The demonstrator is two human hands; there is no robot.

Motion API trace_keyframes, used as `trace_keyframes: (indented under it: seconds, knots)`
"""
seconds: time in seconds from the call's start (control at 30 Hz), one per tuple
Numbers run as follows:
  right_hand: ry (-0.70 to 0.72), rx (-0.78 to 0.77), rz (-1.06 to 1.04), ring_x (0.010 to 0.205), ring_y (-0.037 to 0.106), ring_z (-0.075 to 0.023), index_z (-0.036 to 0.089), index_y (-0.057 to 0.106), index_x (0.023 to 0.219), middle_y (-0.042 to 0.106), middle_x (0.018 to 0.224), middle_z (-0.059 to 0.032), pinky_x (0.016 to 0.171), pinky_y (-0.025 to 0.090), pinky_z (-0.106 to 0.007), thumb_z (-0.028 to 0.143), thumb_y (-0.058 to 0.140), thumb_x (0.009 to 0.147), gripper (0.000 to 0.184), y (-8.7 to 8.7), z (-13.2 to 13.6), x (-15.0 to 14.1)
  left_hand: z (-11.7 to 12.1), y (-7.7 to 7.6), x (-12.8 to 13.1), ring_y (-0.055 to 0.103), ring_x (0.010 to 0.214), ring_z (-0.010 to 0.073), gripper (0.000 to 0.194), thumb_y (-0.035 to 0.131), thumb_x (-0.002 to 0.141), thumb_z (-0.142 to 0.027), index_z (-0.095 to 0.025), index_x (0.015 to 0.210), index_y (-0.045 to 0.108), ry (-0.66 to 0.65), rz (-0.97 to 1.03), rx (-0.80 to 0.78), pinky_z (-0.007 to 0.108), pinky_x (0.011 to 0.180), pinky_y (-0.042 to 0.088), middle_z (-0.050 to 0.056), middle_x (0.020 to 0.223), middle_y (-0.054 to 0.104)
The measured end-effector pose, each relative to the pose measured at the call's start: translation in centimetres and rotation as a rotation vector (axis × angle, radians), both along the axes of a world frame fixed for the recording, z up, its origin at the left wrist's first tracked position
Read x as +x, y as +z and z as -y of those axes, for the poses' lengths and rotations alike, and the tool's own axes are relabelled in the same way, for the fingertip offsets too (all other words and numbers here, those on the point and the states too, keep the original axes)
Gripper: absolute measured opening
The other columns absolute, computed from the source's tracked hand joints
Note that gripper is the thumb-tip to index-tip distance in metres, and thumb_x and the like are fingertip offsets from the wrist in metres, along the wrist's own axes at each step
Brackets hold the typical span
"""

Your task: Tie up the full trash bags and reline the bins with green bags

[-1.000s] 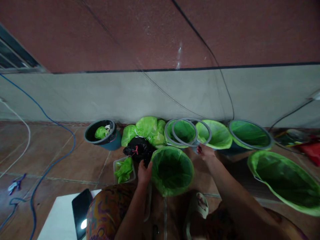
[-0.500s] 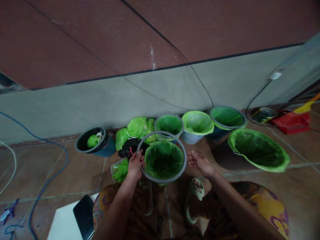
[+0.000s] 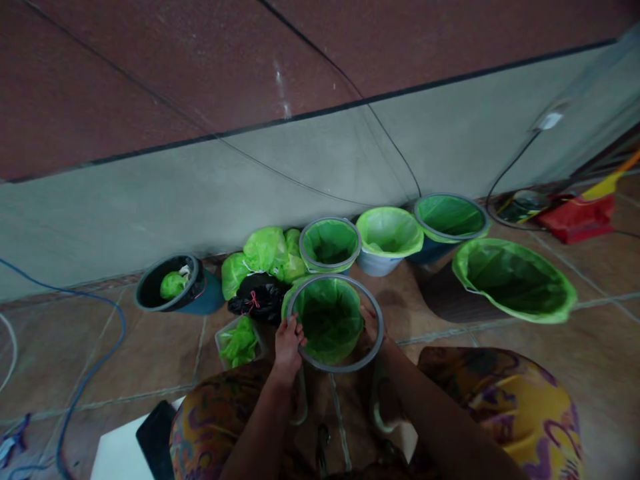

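My left hand (image 3: 290, 340) is closed round the left side of a grey plastic ring (image 3: 377, 350). The ring is tilted above a bin lined with a green plastic bag (image 3: 333, 320), which stands between my feet. Through the ring's right side, my right hand (image 3: 371, 328) shows against the right edge of the bag. Its fingers are partly hidden, and I cannot tell whether they pinch the plastic. Just behind stands another bin (image 3: 330, 245) with a green liner and a grey rim.
More lined bins stand right: a white bin (image 3: 381, 263), a blue bin (image 3: 453, 217), a large dark bin (image 3: 450, 293). Tied green bags (image 3: 267, 250) and a black bag (image 3: 263, 297) lie left, near a blue bin (image 3: 207, 293). A red dustpan (image 3: 580, 217) is far right.
My right hand has moved left, from outside the ring to the bag's right edge within it. The ring has shifted right relative to the bin, still in my left hand.
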State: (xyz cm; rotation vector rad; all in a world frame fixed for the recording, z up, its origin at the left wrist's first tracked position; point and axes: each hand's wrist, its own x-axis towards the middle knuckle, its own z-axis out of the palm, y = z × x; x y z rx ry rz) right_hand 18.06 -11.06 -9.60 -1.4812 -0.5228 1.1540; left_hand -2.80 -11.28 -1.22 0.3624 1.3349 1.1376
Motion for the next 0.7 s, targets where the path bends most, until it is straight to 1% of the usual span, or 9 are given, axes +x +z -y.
trace_keyframes:
  seconds: [0.07, 0.13, 0.17, 0.27, 0.37, 0.47, 0.57, 0.63, 0.7]
  knots:
    - [-0.013, -0.005, 0.017, 0.097, 0.067, -0.0293, 0.023, 0.072, 0.076, 0.075, 0.089, -0.0096, 0.091, 0.053, -0.044, 0.058, 0.073, 0.066, 0.037, -0.7, -0.2, 0.1, -0.3, -0.3, -0.1, 0.034, 0.044, 0.0018, 0.047, 0.08, 0.07, -0.048, -0.016, 0.097, 0.059, 0.016, -0.025, 0.005, 0.016, 0.044, 0.027, -0.009, 0.06, 0.045]
    - [-0.038, -0.028, -0.001, 0.096, 0.067, -0.0282, 0.024, 0.071, 0.073, 0.075, 0.09, -0.0087, 0.093, 0.052, -0.044, 0.054, 0.076, 0.062, 0.032, -1.3, -0.3, 0.3, -0.7, -0.6, -0.2, 0.035, 0.044, 0.0024, 0.045, 0.079, 0.071, -0.047, -0.016, 0.098, 0.059, 0.036, -0.042, 0.008, 0.016, 0.043, 0.028, -0.009, 0.06, 0.046]
    - [-0.043, -0.04, -0.039, 0.092, 0.067, -0.0274, 0.024, 0.071, 0.073, 0.075, 0.089, -0.0084, 0.091, 0.053, -0.043, 0.054, 0.075, 0.063, 0.032, -1.6, -0.3, 0.3, -0.9, -0.7, -0.2, 0.035, 0.044, 0.0026, 0.045, 0.078, 0.072, -0.047, -0.017, 0.098, 0.059, 0.046, -0.048, 0.007, 0.017, 0.043, 0.028, -0.009, 0.06, 0.045]
    - [-0.079, -0.075, -0.163, 0.074, 0.066, -0.0242, 0.024, 0.068, 0.072, 0.073, 0.076, -0.0058, 0.076, 0.057, -0.042, 0.057, 0.068, 0.064, 0.034, -2.6, 0.0, 0.7, -1.5, -1.2, -0.1, 0.035, 0.044, 0.0029, 0.043, 0.078, 0.071, -0.046, -0.017, 0.096, 0.059, 0.065, -0.049, 0.011, 0.017, 0.043, 0.028, -0.009, 0.059, 0.044]
    - [-0.161, -0.115, -0.206, 0.064, 0.062, -0.0199, 0.022, 0.066, 0.071, 0.068, 0.065, -0.0007, 0.068, 0.056, -0.037, 0.056, 0.07, 0.059, 0.036, -3.2, 0.4, 1.4, -2.1, -1.8, 0.0, 0.034, 0.044, 0.0026, 0.043, 0.08, 0.069, -0.046, -0.017, 0.094, 0.059, 0.064, -0.046, 0.018, 0.016, 0.042, 0.026, -0.01, 0.058, 0.044]
    - [-0.194, -0.142, -0.224, 0.063, 0.061, -0.0171, 0.02, 0.067, 0.074, 0.068, 0.065, 0.0016, 0.063, 0.054, -0.032, 0.058, 0.073, 0.057, 0.042, -3.1, 0.4, 2.1, -2.7, -2.3, 0.3, 0.033, 0.043, 0.0023, 0.047, 0.079, 0.068, -0.05, -0.017, 0.094, 0.058, 0.057, -0.069, 0.016, 0.016, 0.042, 0.025, -0.01, 0.057, 0.043]
    - [-0.236, -0.159, -0.156, 0.063, 0.061, -0.0165, 0.019, 0.069, 0.078, 0.069, 0.066, 0.0011, 0.06, 0.052, -0.029, 0.063, 0.071, 0.059, 0.047, -2.7, 0.1, 2.4, -3.1, -2.3, 0.7, 0.034, 0.043, 0.0022, 0.052, 0.08, 0.066, -0.054, -0.017, 0.095, 0.058, 0.041, -0.077, 0.027, 0.016, 0.042, 0.025, -0.011, 0.057, 0.042]
    - [-0.27, -0.157, -0.079, 0.064, 0.063, -0.0172, 0.018, 0.07, 0.079, 0.071, 0.068, -0.0005, 0.061, 0.053, -0.029, 0.062, 0.072, 0.059, 0.048, -2.5, -0.1, 2.3, -3.2, -2.2, 1.0, 0.034, 0.043, 0.002, 0.053, 0.079, 0.066, -0.056, -0.018, 0.095, 0.058, 0.022, -0.088, 0.044, 0.015, 0.042, 0.025, -0.011, 0.058, 0.042]
    - [-0.279, -0.139, -0.031, 0.068, 0.065, -0.018, 0.017, 0.072, 0.083, 0.073, 0.073, -0.0021, 0.066, 0.054, -0.031, 0.057, 0.076, 0.057, 0.048, -2.5, -0.2, 2.1, -3.3, -1.9, 1.1, 0.034, 0.043, 0.0019, 0.053, 0.077, 0.068, -0.058, -0.018, 0.097, 0.058, 0.008, -0.11, 0.056, 0.015, 0.042, 0.024, -0.011, 0.058, 0.043]
